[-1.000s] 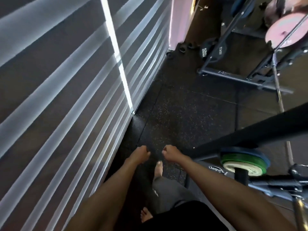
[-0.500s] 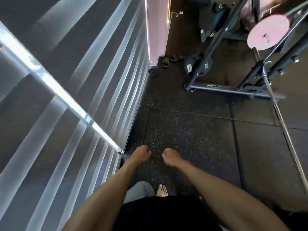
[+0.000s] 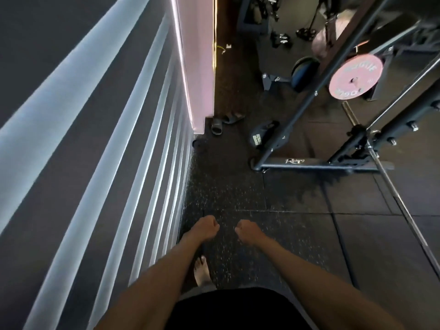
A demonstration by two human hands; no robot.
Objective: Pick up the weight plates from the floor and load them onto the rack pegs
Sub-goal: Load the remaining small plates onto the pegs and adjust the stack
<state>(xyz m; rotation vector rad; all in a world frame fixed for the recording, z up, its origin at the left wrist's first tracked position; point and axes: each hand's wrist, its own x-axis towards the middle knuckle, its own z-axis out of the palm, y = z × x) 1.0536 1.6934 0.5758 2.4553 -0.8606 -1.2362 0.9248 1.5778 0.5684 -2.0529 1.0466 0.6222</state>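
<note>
- Dark speckled rubber floor tiles (image 3: 297, 234) run ahead of me, with a grey wall crossed by bright light strips (image 3: 95, 163) filling the left side.
- My left grip (image 3: 206, 226) is curled into a loose fist, holding nothing, low and near in the scene.
- My right grip (image 3: 247, 232) is likewise pressed together into an empty fist, just right of the left one, the two apart.
- Below them, a bare foot (image 3: 202, 272) stands on the floor.
- Further out on the right, a dark steel rack (image 3: 309, 161) rests on the floor, with a steel barbell (image 3: 404, 210) slanting down past it.
- One black weight plate (image 3: 262, 136) leans on the floor against the rack's near-left post, far ahead of my grips.
- One pink weight plate (image 3: 354, 77) hangs higher up at the far right.
- Sandals (image 3: 223, 121) lie by the wall's far corner.
</note>
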